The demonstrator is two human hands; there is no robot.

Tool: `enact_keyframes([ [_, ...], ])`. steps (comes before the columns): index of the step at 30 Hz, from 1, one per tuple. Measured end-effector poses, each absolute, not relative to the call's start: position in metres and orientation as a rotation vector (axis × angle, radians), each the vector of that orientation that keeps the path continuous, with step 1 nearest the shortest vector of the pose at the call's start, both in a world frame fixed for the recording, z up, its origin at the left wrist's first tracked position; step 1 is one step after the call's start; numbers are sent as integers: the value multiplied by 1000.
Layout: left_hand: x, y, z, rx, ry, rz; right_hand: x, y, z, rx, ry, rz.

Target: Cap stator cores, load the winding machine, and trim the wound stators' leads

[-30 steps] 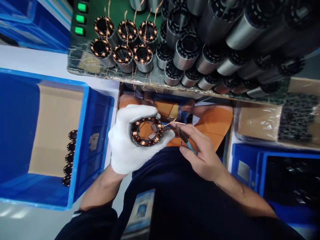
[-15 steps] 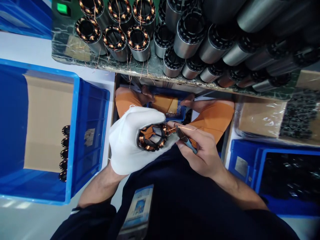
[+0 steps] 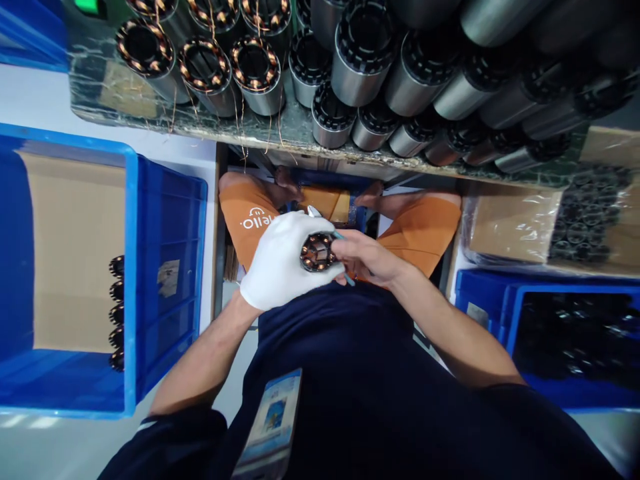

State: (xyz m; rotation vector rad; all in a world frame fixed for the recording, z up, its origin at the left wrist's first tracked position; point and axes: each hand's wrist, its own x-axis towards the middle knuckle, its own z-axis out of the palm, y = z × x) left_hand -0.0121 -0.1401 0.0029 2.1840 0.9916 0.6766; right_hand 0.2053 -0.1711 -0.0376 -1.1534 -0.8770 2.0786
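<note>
My left hand (image 3: 281, 267), in a white glove, is wrapped round a motor stator (image 3: 316, 252) with copper windings, held over my lap. My bare right hand (image 3: 367, 259) is closed against the stator's right side and grips a small cutter with a blue handle (image 3: 349, 278); its metal tip (image 3: 314, 211) pokes out above the glove. The stator's body is mostly hidden by both hands.
A bench edge (image 3: 210, 127) above carries wound stators (image 3: 206, 67) at left and several bare metal stators (image 3: 360, 57) to the right. A blue crate (image 3: 165, 267) with cardboard and dark parts stands left. More blue crates (image 3: 560, 333) and wrapped boxes (image 3: 505, 230) sit right.
Both hands moved away from the camera, lower over my lap, so the stator looks smaller. The right hand closed in on the stator and the loose copper wire is no longer seen.
</note>
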Motion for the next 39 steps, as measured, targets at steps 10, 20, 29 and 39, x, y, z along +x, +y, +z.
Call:
enact_keyframes([
  [10,-40,-150,30,1215,866,480,232,-195,3,-1199,-1168,1545],
  [20,7,-145,52,1078,781,415,270,-201,78,-1259,-2060,1062],
  [29,13,-144,56,1205,810,308,287,-207,87,-1262,-2431,867],
  [39,24,-148,38,1158,914,321,290,-206,73,-1346,-2419,845],
])
